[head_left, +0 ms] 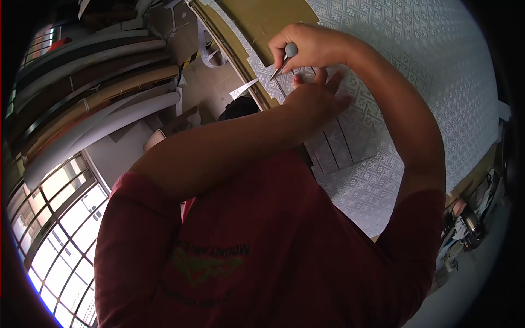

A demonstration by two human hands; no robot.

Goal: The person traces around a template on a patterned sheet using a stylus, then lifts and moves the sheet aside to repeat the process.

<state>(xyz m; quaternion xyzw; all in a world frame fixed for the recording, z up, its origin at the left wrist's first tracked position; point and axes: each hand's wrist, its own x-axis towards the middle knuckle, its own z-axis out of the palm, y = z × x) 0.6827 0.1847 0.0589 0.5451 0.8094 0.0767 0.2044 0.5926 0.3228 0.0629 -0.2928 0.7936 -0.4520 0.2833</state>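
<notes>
My right hand [314, 46] is closed around a slim pointed metal tool [280, 68] with a rounded grey end. The tool slants down, and its tip meets the silver patterned sheet [415, 71] near the table's left edge. Just below it, my left hand [314, 101] lies over the same sheet with fingers spread and somewhat blurred. Under and beside that hand shows a flat piece with dark straight lines [340, 145], partly hidden by the hand and forearm. An olive-brown board [273, 22] borders the work at the top.
Left of the table edge [240, 65], a narrow patterned strip [244, 88] sticks out. Several rolls of material [104, 98] are stacked at the left, above a barred window [63, 235]. Assorted items [467, 224] sit at the far right, beyond the table.
</notes>
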